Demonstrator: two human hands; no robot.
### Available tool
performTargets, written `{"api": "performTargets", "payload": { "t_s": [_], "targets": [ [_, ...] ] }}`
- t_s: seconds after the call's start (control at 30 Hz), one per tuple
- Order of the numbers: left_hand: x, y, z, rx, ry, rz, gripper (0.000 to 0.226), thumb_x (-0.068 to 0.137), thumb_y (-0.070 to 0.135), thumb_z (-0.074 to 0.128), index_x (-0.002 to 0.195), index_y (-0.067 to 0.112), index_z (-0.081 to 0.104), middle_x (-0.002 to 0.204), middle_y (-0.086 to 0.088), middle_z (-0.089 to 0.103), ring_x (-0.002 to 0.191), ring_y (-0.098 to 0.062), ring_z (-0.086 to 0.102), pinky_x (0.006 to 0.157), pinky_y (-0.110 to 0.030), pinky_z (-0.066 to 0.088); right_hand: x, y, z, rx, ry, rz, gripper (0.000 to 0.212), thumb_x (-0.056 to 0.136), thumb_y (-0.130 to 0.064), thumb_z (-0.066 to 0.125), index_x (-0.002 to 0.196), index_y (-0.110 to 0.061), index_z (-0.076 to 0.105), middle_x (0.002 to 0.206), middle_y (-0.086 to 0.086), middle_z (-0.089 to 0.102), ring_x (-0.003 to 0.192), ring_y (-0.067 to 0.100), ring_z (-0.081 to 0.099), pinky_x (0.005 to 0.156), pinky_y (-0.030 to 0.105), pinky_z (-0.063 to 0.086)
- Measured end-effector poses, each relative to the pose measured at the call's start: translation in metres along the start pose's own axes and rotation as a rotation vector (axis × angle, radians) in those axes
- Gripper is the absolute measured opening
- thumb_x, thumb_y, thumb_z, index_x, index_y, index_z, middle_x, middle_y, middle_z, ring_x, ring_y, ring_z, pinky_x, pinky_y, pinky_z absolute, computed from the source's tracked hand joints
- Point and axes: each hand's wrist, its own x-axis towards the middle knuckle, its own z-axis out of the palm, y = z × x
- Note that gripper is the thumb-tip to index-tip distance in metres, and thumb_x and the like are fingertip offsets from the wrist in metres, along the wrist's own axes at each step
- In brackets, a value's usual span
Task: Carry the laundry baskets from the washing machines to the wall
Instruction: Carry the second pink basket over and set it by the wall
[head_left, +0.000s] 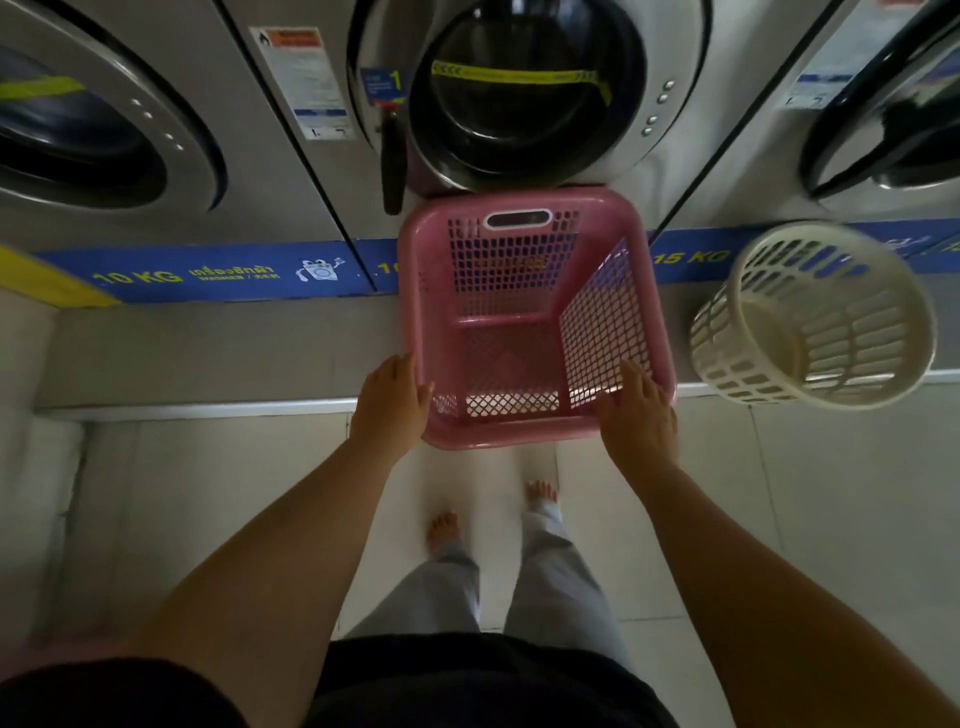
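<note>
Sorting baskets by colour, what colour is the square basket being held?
Pink, clearest in the head view.

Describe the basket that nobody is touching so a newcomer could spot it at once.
Start at the row of front-loading washing machines and drop to the raised ledge below them. Right of the square pink mesh plastic basket held by both hands, the round cream slotted plastic basket sits on the ledge. Unlike its pink neighbour, it is circular, pale and untouched.
</note>
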Motion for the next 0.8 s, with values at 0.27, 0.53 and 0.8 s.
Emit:
{"api": "performTargets", "payload": {
  "t_s": [0.27, 0.53, 0.8],
  "targets": [
    [0.045, 0.024, 0.026, -0.022, 0.023, -0.178, 0.052, 0.096, 0.021, 0.048, 0.146, 0.012, 0.034, 0.149, -0.019, 0.036, 0.135, -0.039, 0.037, 0.106, -0.051, 0.038, 0.103, 0.019, -0.015, -0.077, -0.106, -0.055, 0.06, 0.095, -0.032, 0.048, 0.15, -0.02, 0.024, 0.156, 0.006, 0.032, 0.139, 0.033, 0.035, 0.111, 0.055, 0.035],
    [0.095, 0.034, 0.051, -0.048, 0.067, -0.362, 0.055, 0.099, 0.027, 0.044, 0.15, 0.02, 0.026, 0.161, -0.015, 0.013, 0.146, -0.038, 0.019, 0.112, -0.055, 0.031, 0.182, 0.034, -0.007, -0.091, -0.116, -0.114, 0.066, 0.095, -0.032, 0.051, 0.152, -0.028, 0.018, 0.162, 0.007, 0.013, 0.142, 0.038, 0.027, 0.106, 0.058, 0.038],
    [0.137, 0.001, 0.073, -0.079, 0.123, -0.331, 0.058, 0.095, 0.026, 0.051, 0.148, 0.036, 0.029, 0.16, -0.017, 0.013, 0.141, -0.041, 0.028, 0.108, -0.056, 0.037, 0.225, 0.057, 0.024, -0.054, -0.08, -0.159, 0.067, 0.094, -0.029, 0.054, 0.151, -0.037, 0.021, 0.161, 0.009, 0.014, 0.134, 0.038, 0.04, 0.094, 0.056, 0.05]
  ]
}}
